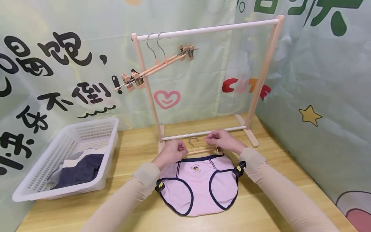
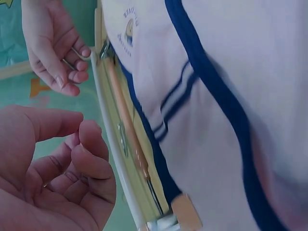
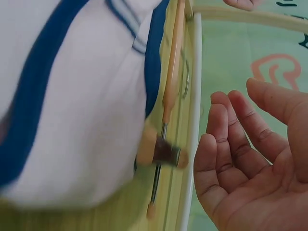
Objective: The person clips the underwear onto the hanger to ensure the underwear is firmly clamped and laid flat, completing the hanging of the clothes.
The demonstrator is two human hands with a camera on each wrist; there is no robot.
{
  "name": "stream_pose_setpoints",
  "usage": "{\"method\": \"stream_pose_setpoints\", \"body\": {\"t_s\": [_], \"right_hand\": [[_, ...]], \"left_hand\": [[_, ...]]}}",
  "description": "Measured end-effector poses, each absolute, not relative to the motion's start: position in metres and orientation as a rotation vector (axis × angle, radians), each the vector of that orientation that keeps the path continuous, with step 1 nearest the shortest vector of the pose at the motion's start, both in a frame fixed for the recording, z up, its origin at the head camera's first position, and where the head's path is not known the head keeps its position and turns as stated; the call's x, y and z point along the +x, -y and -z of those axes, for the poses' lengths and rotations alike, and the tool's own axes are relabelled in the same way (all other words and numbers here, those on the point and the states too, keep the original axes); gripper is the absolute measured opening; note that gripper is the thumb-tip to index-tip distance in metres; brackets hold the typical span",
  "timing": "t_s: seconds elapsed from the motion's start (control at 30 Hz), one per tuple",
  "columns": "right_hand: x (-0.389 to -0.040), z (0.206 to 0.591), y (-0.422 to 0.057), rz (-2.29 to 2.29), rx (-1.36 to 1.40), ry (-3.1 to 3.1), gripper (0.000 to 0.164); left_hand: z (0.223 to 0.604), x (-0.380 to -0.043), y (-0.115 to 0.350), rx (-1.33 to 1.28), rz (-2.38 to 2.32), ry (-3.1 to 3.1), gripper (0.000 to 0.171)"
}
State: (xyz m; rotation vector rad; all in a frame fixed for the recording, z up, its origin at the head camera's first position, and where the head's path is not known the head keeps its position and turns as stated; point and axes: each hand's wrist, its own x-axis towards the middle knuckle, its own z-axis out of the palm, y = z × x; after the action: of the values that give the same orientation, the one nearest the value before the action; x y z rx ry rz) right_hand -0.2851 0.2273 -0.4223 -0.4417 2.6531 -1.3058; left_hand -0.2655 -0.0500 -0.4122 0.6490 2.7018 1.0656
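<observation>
Pink underpants (image 1: 200, 190) with navy trim and a small printed badge lie flat on the table (image 1: 133, 206). Along their waistband runs a peach clip hanger (image 1: 203, 150), its metal hook pointing to the rack. One clip (image 2: 186, 211) sits at the waistband in the left wrist view, another clip (image 3: 166, 153) in the right wrist view. My left hand (image 1: 172, 151) is above the hanger's left end, fingers loosely curled, thumb and forefinger tips together, nothing between them. Over the other end, my right hand (image 1: 224, 140) holds nothing, its fingers slightly bent and apart from the thumb.
Behind the hands stands a wooden rack (image 1: 266, 71) with white bars. Two peach clip hangers (image 1: 162, 66) hang at the left of its top bar. On the left, a white plastic basket (image 1: 111, 151) contains folded navy and grey cloth (image 1: 79, 170). Printed fabric walls (image 1: 197, 93) enclose the table.
</observation>
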Motion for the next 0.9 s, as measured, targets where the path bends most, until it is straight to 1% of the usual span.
{"method": "stream_pose_setpoints", "body": {"t_s": [0.17, 0.47, 0.67, 0.9], "right_hand": [[-0.285, 0.425, -0.243, 1.305, -0.394, -2.680, 0.031], [-0.286, 0.428, -0.260, 1.168, -0.337, -2.818, 0.020], [-0.284, 0.430, -0.269, 1.102, -0.298, -2.856, 0.016], [-0.278, 0.430, -0.277, 1.033, -0.295, -2.836, 0.016]], "left_hand": [[0.417, -0.266, 0.031, 0.722, -0.974, -2.723, 0.011], [0.421, -0.265, 0.000, 0.852, -0.879, -2.745, 0.011], [0.423, -0.270, -0.011, 0.866, -0.860, -2.758, 0.008], [0.421, -0.279, -0.027, 0.881, -0.833, -2.791, 0.008]]}}
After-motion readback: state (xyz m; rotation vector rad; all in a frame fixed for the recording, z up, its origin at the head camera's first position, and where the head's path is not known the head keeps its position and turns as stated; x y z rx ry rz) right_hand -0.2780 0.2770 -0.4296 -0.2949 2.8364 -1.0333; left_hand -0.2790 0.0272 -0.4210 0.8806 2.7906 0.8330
